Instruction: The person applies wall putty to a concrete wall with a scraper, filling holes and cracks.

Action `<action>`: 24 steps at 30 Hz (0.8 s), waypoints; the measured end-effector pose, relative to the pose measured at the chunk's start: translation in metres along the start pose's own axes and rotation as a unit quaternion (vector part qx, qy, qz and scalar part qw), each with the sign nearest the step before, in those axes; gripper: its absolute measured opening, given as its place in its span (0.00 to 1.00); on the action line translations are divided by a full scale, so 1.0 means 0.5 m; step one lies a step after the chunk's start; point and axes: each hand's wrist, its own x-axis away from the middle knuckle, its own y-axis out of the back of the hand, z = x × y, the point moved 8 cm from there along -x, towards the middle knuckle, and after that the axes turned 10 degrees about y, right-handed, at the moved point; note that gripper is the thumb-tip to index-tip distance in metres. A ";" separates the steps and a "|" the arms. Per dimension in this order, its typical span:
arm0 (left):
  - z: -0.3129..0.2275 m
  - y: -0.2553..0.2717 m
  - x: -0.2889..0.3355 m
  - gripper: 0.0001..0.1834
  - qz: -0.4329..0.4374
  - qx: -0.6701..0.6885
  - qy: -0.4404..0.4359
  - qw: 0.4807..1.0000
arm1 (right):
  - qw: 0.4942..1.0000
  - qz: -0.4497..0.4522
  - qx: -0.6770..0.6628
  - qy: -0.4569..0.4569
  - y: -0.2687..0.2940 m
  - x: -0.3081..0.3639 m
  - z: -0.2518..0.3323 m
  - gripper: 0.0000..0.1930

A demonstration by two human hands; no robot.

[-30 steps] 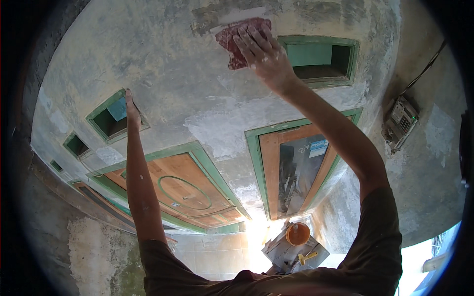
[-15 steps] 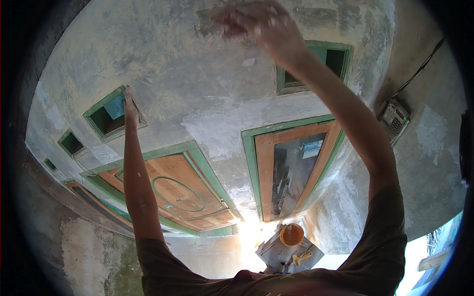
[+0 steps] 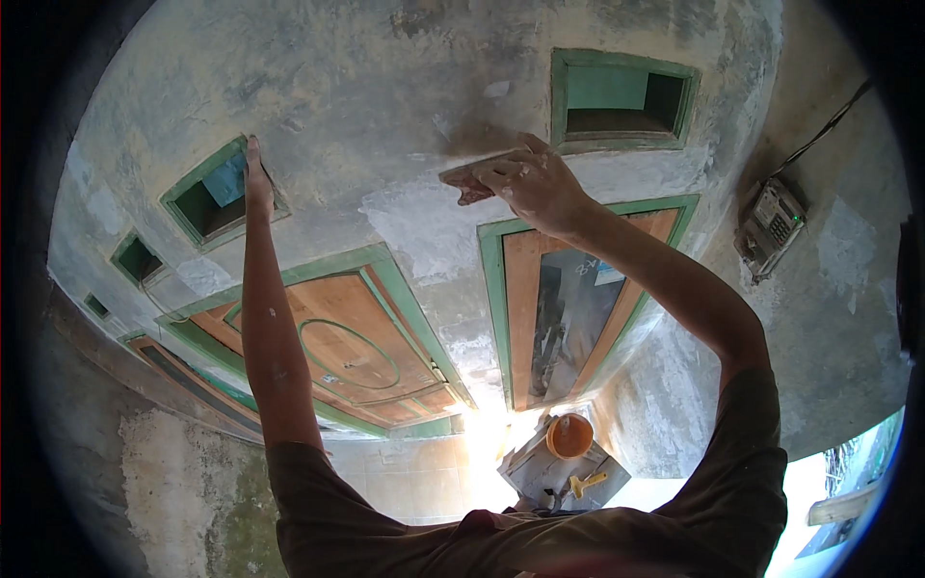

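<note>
You are looking at two wooden doors: one (image 3: 356, 347) at left, one (image 3: 568, 308) at right. Four green-framed wall openings are showing, the largest (image 3: 621, 101) above. One orange bowl (image 3: 569, 435) and one wall-mounted meter box (image 3: 771, 226) are sitting in view.

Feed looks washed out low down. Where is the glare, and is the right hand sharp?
Head view: glare burns out the doorway gap beside the orange bucket; right hand and its sanding pad are fairly sharp; fisheye bends the door frames.
</note>
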 end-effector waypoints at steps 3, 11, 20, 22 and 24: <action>0.003 0.019 -0.015 0.38 -0.004 -0.014 -0.019 1.000 | 0.999 0.016 -0.021 -0.033 0.016 -0.065 -0.036 0.19; -0.008 -0.006 0.001 0.38 0.013 -0.038 -0.034 0.999 | 0.985 -0.016 0.166 -0.054 -0.058 -0.100 -0.050 0.24; 0.001 -0.001 -0.002 0.35 0.042 0.021 0.013 0.999 | 0.995 0.019 0.065 -0.078 -0.121 0.010 0.081 0.25; -0.003 -0.004 -0.004 0.35 0.044 0.016 0.006 0.999 | 0.996 0.025 0.049 -0.075 -0.116 0.005 0.079 0.24; -0.005 -0.024 -0.002 0.35 0.032 0.010 -0.005 0.999 | 0.989 -0.130 -0.017 -0.063 -0.067 -0.015 0.037 0.21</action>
